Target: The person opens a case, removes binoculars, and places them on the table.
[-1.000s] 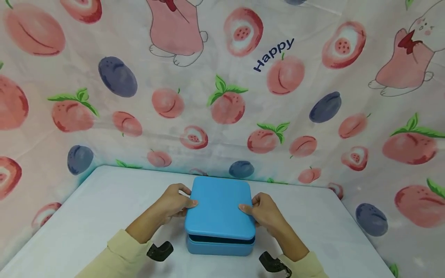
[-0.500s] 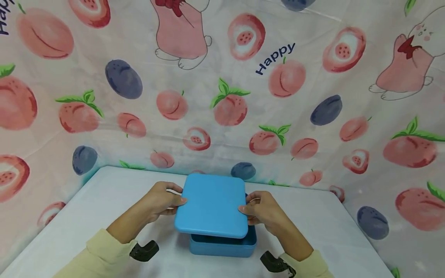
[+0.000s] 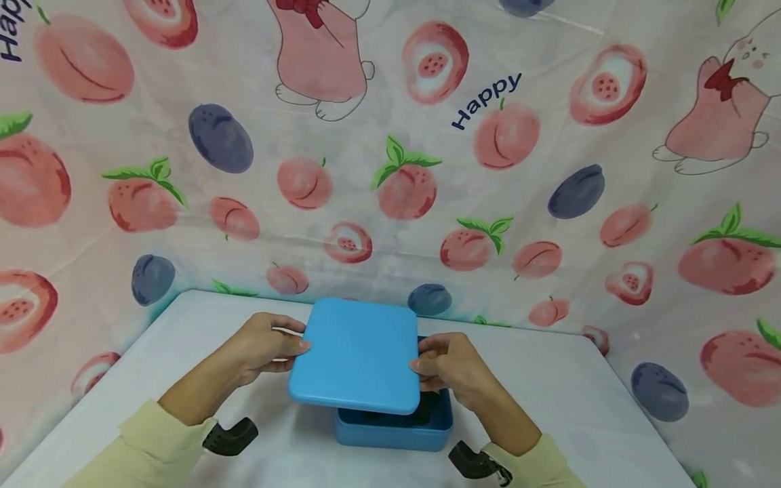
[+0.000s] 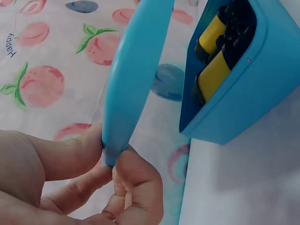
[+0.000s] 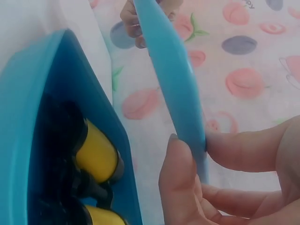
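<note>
Left grip [image 3: 262,346] and right grip [image 3: 454,369] each pinch one side edge of the light-blue, flat, square lid [image 3: 356,356], probably plastic, which is held above the blue rectangular box [image 3: 393,434], shifted to its left. Black-and-yellow objects [image 4: 212,77] lie inside the box. I think both grips should move evenly, with the lid well clear of the box's rim.

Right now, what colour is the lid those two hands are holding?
The lid is plain bright blue; it shows best in the head view.
</note>
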Tool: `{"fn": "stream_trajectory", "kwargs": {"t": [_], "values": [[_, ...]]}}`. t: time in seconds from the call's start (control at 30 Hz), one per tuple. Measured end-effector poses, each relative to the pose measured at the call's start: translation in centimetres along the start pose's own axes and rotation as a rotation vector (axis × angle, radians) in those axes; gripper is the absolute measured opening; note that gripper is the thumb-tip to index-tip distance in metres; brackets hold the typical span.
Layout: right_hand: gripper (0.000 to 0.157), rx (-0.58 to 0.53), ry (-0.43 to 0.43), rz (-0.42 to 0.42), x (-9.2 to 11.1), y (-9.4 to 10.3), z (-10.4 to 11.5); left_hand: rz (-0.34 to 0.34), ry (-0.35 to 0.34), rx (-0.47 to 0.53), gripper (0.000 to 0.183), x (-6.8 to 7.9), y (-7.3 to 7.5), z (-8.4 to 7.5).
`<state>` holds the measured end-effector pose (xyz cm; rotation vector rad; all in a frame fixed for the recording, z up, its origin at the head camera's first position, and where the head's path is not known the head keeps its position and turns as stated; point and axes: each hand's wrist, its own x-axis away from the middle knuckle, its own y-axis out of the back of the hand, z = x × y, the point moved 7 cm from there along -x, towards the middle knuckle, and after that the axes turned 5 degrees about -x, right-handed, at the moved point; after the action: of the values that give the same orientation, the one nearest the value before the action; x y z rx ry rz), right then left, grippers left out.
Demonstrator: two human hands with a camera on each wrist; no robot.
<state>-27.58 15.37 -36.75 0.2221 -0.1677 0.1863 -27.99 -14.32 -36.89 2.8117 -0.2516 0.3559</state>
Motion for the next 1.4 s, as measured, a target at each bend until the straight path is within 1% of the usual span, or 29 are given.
{"fn": "stream_trajectory", "kwargs": {"t": [0.2, 0.27, 0.57, 0.73, 0.87, 1.07, 1.23, 1.4], "values": [[0.037, -0.039, -0.002, 0.038, 0.2, -1.3, 0.5, 0.006, 0.019, 0.023, 0.055, 0.7, 1.3, 0.7], [0.039, -0.05, 0.003, 0.048, 0.3, -1.7, 0.7, 0.006, 0.016, 0.027, 0.055, 0.9, 1.7, 0.8], [0.041, -0.079, -0.001, 0.052, -0.1, -3.5, 1.0, 0.022, 0.022, 0.04, 0.059, 1.5, 3.5, 1.8], [0.042, -0.089, 0.019, 0.076, -0.2, -4.5, 1.4, 0.021, 0.019, 0.042, 0.062, 2.0, 4.7, 1.9], [0.046, -0.102, 0.034, 0.1, -0.1, -5.3, 1.7, 0.021, 0.02, 0.039, 0.064, 2.3, 5.5, 2.0], [0.047, -0.132, 0.037, 0.131, -0.3, -6.4, 2.1, 0.025, 0.022, 0.038, 0.066, 2.5, 6.7, 2.2], [0.047, -0.151, 0.034, 0.136, -0.5, -7.4, 2.3, 0.039, 0.026, 0.042, 0.068, 2.8, 7.5, 2.7], [0.046, -0.167, 0.02, 0.121, -0.7, -8.2, 2.4, 0.06, 0.024, 0.049, 0.065, 2.9, 8.4, 3.1]]}}
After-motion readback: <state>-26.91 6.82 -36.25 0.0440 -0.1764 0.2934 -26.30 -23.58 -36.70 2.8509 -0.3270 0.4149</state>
